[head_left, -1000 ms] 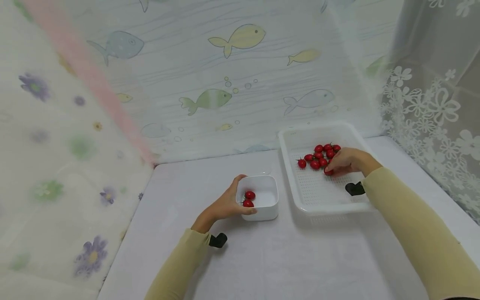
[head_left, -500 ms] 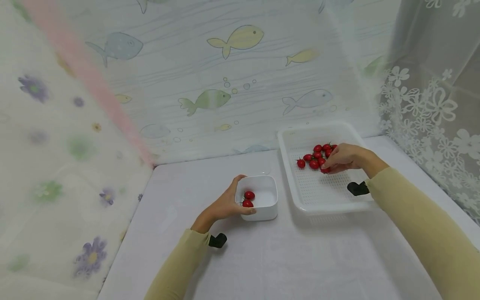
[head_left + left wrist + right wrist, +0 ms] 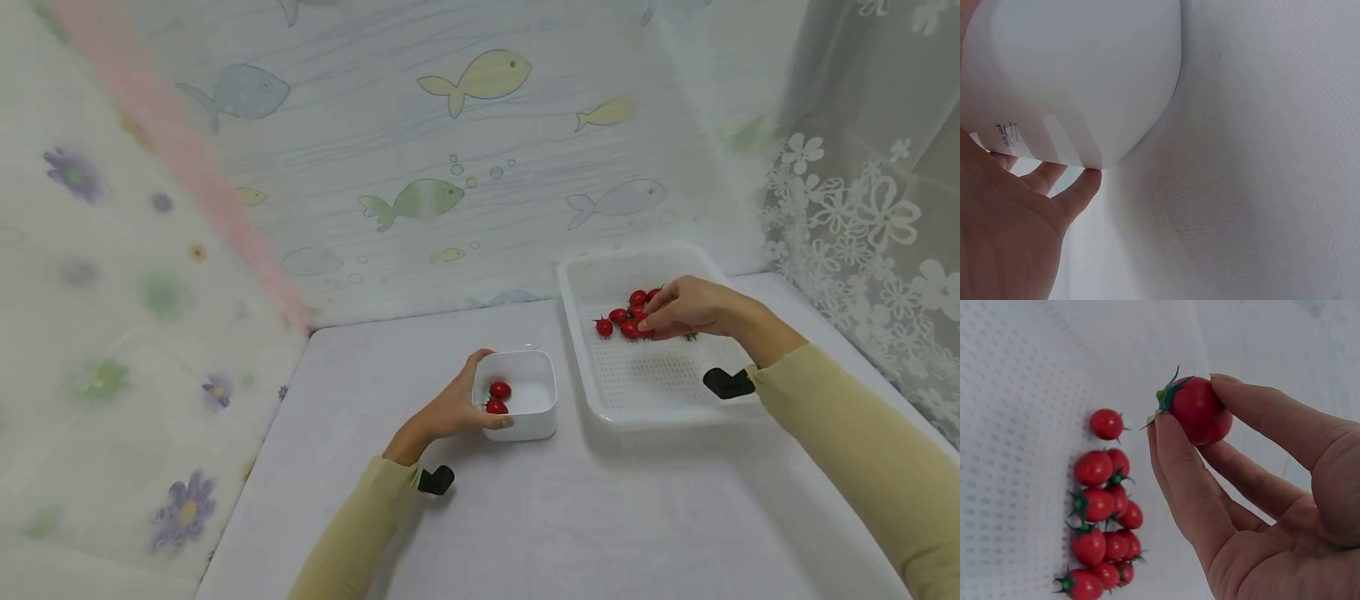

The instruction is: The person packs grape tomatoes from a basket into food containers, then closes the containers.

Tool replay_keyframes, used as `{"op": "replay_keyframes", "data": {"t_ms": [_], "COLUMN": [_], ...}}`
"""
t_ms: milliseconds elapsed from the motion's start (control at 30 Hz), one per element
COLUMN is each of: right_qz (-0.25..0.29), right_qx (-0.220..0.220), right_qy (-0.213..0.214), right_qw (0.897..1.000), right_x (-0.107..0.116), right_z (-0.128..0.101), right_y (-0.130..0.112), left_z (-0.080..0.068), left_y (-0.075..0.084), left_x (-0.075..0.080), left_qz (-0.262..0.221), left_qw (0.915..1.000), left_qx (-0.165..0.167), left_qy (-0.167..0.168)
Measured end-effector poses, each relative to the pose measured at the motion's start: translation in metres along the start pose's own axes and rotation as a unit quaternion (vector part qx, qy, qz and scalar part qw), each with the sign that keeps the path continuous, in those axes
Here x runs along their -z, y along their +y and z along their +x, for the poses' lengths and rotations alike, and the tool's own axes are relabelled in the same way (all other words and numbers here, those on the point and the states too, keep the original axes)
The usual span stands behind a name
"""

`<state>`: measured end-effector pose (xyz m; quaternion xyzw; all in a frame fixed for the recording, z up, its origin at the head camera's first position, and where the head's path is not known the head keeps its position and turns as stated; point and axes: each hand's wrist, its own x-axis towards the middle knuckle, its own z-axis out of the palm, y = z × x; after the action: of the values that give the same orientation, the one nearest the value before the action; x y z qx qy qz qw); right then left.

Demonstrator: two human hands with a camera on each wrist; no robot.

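A cherry tomato (image 3: 1199, 415) sat pinched between the thumb and fingers (image 3: 1179, 469) of the right hand (image 3: 693, 310), lifted just above the heap of tomatoes (image 3: 626, 315) in the white perforated tray (image 3: 652, 392), right of centre in the head view. At lower centre the left hand (image 3: 450, 412) gripped the small white bowl (image 3: 534, 410), fingers curled round its near wall and thumb on the rim; two tomatoes (image 3: 497, 398) lay inside it. Bowl and tray stood just beside each other on a counter (image 3: 600, 517) covered in pale cloth. Behind, across the top of the frame, hung a sheet printed with fish (image 3: 480, 75); a flowered sheet (image 3: 112, 333) closed the left side and a lace curtain (image 3: 870, 208) the right.
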<state>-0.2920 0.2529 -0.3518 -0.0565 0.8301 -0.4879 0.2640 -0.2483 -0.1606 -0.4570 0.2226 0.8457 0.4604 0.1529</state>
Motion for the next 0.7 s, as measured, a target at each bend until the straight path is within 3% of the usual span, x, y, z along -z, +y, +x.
{"op": "replay_keyframes", "data": {"t_ms": [400, 700], "right_qz": [-0.034, -0.055], "right_qx": [0.061, 0.093], "right_qy": [0.036, 0.048], "right_qw": [0.997, 0.993], "right_x": [-0.017, -0.03], "right_z": [-0.027, -0.041], "right_y": [-0.008, -0.015], "left_z": [-0.005, -0.002], "left_y": [0.008, 0.005], "left_x": [0.0, 0.0], "left_qz": [0.007, 0.008], "left_qw": [0.9999, 0.9999], "left_qx": [0.013, 0.007], "left_qy": [0.003, -0.001]}}
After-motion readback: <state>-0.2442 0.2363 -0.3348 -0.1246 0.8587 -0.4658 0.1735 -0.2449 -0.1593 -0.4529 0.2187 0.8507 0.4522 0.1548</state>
